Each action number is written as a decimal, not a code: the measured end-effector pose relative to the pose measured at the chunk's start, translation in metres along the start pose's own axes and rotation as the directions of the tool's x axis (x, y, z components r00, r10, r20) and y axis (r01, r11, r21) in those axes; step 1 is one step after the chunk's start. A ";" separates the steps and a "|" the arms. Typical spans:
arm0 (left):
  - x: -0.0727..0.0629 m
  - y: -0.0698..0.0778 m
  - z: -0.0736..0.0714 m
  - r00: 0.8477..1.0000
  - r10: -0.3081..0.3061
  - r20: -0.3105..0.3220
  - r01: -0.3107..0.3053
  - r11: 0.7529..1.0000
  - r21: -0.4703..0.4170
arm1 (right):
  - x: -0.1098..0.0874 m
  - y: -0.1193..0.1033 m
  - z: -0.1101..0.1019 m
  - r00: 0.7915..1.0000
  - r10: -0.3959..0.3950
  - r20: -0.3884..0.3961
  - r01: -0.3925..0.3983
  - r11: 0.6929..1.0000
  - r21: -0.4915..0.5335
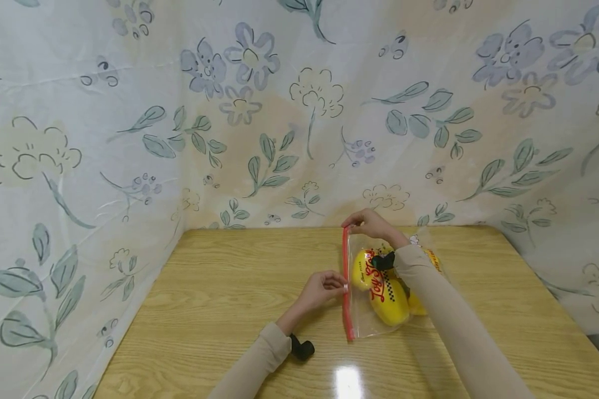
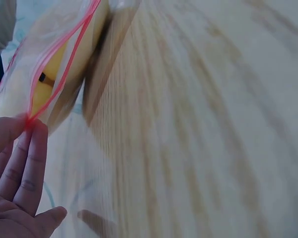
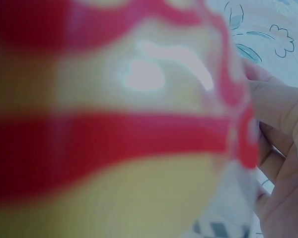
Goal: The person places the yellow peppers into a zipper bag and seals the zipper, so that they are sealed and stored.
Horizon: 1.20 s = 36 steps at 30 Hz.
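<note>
A clear zip bag (image 1: 361,327) with a red zip edge (image 1: 348,317) stands on the table, its opening facing left. Inside it are rounded yellow things (image 1: 393,309), seen through red lettering and a checkered print. My left hand (image 1: 321,291) pinches the white slider partway along the zip. In the left wrist view, its thumb and fingers meet at the red seal (image 2: 64,74), whose two strips are parted beyond them. With thumb and fingers, my right hand (image 1: 371,226) grips the far end of the zip edge. The right wrist view is mostly blurred yellow and red print.
A wooden table (image 1: 229,277) lies under both hands. Flowered cloth (image 1: 279,111) hangs behind the table and at its sides. Black wrist devices are partly visible, one beside the left sleeve (image 1: 301,349) and one in front of the bag (image 1: 383,260).
</note>
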<state>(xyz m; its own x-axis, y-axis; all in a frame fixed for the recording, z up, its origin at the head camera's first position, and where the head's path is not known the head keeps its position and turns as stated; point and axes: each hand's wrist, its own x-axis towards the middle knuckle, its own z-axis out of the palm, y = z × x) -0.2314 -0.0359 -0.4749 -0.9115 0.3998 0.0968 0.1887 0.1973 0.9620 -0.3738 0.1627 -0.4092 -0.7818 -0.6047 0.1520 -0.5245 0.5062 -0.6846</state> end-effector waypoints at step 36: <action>-0.025 -0.018 0.012 0.998 0.014 0.067 -0.014 1.000 0.004 | 0.003 0.011 -0.006 0.999 0.031 -0.040 -0.029 0.999 0.040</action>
<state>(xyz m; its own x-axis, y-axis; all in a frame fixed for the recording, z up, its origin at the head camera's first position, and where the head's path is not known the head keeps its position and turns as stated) -0.2080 -0.0387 -0.4976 -0.8823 0.4614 0.0930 0.2034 0.1956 0.9594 -0.3840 0.1706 -0.4123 -0.8103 -0.5639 0.1593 -0.4879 0.4987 -0.7165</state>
